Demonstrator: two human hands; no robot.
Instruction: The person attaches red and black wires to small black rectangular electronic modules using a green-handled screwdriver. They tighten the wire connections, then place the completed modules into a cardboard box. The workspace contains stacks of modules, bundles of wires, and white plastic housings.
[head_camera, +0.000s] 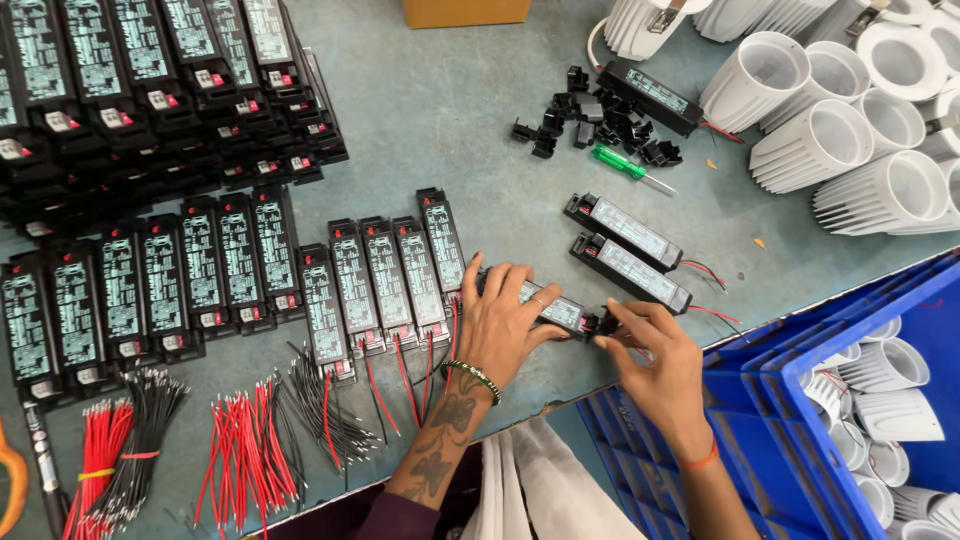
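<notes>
My left hand (505, 322) lies over a long black driver box (556, 310) with a pale label, pressing it to the grey table (450, 130). My right hand (655, 352) pinches a small black end cap (603, 323) at that box's right end. Two more black driver boxes (622, 228) (630, 272) with red and black wire tails lie just behind the hands. A row of black driver boxes (385, 275) with red and black leads lies to the left of my left hand.
Stacked black boxes (150, 90) fill the far left. Bundles of red and black wires (240, 450) lie at the near left. Loose black caps (590, 120) and a green screwdriver (622, 164) sit behind. White lamp housings (840, 140) stand far right; blue crates (800, 420) hold more.
</notes>
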